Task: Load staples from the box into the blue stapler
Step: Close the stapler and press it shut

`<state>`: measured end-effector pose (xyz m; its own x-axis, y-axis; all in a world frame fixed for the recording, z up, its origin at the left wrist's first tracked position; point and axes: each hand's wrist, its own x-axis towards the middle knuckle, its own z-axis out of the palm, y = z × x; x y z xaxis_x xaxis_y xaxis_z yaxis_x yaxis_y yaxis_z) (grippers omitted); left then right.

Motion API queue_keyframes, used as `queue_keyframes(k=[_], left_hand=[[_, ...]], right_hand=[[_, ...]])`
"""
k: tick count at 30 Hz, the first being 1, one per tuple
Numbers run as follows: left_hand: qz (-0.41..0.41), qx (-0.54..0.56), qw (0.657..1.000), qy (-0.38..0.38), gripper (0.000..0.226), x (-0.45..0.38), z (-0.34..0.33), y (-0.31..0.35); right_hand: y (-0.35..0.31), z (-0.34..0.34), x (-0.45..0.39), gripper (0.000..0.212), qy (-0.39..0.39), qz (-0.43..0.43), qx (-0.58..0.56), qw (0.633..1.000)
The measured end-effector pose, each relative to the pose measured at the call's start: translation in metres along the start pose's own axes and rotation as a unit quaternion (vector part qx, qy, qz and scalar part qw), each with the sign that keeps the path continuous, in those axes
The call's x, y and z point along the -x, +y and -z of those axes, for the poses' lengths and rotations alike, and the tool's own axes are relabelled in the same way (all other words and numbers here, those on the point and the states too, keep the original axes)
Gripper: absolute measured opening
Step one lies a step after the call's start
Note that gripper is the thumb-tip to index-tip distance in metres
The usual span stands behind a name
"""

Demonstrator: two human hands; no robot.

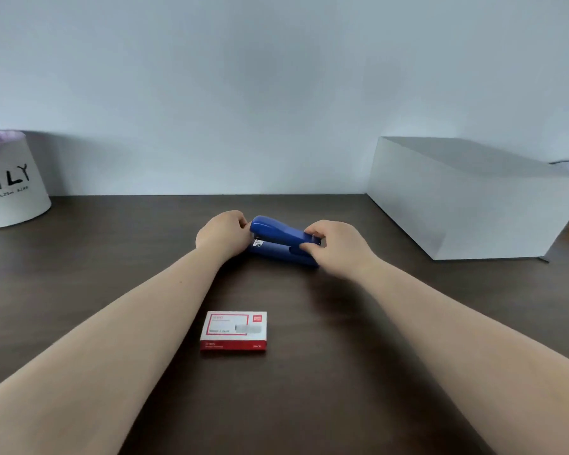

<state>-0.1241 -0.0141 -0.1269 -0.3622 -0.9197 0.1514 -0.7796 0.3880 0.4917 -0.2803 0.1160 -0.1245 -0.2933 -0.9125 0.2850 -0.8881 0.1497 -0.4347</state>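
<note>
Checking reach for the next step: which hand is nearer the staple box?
Left, though only slightly. Left hand is at the stapler's left end, beyond the staple box and a bit left. Right hand grips the stapler's right end, farther off to the right.

Left hand (223, 234) and right hand (334, 246) apparently grip blue stapler (278, 232) ends

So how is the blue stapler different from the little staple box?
The blue stapler is long, rounded and blue; the staple box is flat, square-edged, red and white. The left hand and right hand hold the stapler; nothing touches the box. The box lies nearer the person. Both rest on the dark table.
</note>
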Motion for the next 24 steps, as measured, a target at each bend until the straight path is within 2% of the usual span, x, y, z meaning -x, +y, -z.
queue_keyframes(k=[4, 9, 16, 24], left_hand=[[-0.026, 0.023, 0.999, 0.013, 0.026, -0.027, -0.018, 0.005], [-0.088, 0.039, 0.995, -0.008, 0.024, -0.046, -0.034, 0.010], [-0.120, 0.072, 0.990, -0.017, 0.025, -0.053, -0.038, 0.010], [-0.160, 0.074, 0.984, -0.027, 0.020, -0.049, -0.039, 0.018]], right_hand=[[0.033, -0.001, -0.013, 0.024, 0.089, -0.049, 0.016, 0.995], [0.079, 0.003, -0.045, 0.021, 0.174, -0.116, 0.061, 0.976], [0.111, 0.010, -0.090, 0.026, 0.186, -0.187, 0.102, 0.959], [0.120, 0.009, -0.112, 0.031, 0.190, -0.207, 0.137, 0.950]])
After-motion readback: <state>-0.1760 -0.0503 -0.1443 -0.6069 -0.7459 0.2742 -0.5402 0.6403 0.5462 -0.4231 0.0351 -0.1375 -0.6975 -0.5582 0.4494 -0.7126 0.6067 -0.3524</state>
